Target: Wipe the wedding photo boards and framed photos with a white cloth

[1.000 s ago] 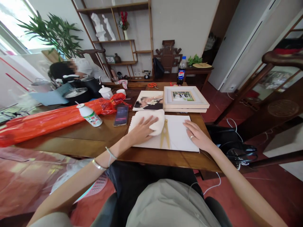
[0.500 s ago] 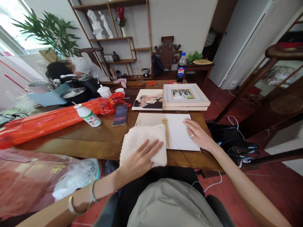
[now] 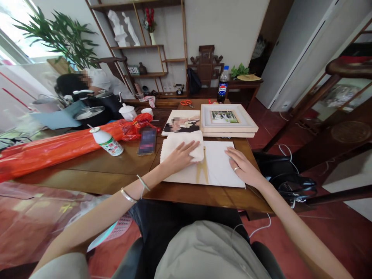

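A folded white towel (image 3: pixel 183 145) lies over the left part of a flat white panel (image 3: pixel 219 164) on the wooden table. My left hand (image 3: pixel 180 157) rests on the towel, its fingers stretched out and spread. Below the towel, gold-coloured markings (image 3: pixel 203 170) show on the panel; the rest of its left half is partly covered. My right hand (image 3: pixel 242 166) lies flat at the panel's right edge, with a ring on one finger. A photo panel (image 3: pixel 183 121) and a pale frame with a small picture (image 3: pixel 225 117) lie just beyond.
Left of the panel are a phone (image 3: pixel 147 141), a white bottle (image 3: pixel 107 142) and a long red wrapped bundle (image 3: pixel 66 149). Orange-handled scissors (image 3: pixel 186 103) and a cola bottle (image 3: pixel 223 85) stand or lie at the back. A person (image 3: pixel 95 81) is at the far left.
My left hand and the towel have moved away from me, up the panel, uncovering more of its lower left part and the gold markings. My right hand stays at the right edge.
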A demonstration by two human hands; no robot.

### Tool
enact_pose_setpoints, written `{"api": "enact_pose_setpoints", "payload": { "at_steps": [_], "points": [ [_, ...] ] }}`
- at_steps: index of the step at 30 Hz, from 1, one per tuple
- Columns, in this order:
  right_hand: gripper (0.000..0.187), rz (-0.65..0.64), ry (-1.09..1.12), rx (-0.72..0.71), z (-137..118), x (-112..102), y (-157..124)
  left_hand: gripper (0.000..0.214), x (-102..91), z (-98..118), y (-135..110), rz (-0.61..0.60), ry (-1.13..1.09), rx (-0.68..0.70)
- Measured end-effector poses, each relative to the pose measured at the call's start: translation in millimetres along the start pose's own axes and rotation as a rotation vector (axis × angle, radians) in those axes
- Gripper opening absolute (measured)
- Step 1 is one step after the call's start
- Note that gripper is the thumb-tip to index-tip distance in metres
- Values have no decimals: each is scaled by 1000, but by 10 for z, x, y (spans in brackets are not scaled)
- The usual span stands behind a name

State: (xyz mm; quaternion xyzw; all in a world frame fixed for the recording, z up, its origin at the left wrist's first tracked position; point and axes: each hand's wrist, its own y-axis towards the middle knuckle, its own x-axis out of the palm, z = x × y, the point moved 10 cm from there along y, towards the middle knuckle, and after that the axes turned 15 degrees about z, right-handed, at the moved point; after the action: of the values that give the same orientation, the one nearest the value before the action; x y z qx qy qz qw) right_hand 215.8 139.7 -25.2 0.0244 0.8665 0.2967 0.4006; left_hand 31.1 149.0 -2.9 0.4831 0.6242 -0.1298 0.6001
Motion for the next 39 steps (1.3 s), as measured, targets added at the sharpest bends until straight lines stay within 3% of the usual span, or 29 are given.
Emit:
{"api": "enact_pose_setpoints", "payload": {
  "at_steps": [3, 9, 13, 16, 21, 25, 28, 31, 37, 39],
  "points": [
    [46, -5, 0, 6, 0, 3, 2, 38, -85, 198, -47, 35, -40, 21],
    [46, -18, -18, 17, 15, 15, 4, 36, -527, 852, -503, 193, -157, 161],
    [47, -19, -8, 12, 16, 16, 2, 30, -633, 1013, -647, 209, -162, 227],
    [46, -16, -13, 11, 15, 12, 4, 29, -559, 918, -545, 149, -177, 244],
    [46, -13, -22, 21, 21, 5, 5, 40, -220, 472, -131, -9, -113, 153],
    [46, -17, -22, 13, 15, 7, 2, 45, -23, 197, 188, -5, -68, 71],
    [46, -24, -26, 4, 16, 19, -2, 44, 38, 167, 322, 12, -28, 45],
    [45, -24, -32, -2, 24, 28, -2, 38, 2, 354, 324, 22, 4, 62],
    [43, -14, -29, -15, 22, 18, 0, 40, -376, 1206, -18, 158, -51, 217],
    [43, -21, -30, -19, 18, 22, -2, 37, -463, 1360, -108, 193, -79, 236]
  ]
}}
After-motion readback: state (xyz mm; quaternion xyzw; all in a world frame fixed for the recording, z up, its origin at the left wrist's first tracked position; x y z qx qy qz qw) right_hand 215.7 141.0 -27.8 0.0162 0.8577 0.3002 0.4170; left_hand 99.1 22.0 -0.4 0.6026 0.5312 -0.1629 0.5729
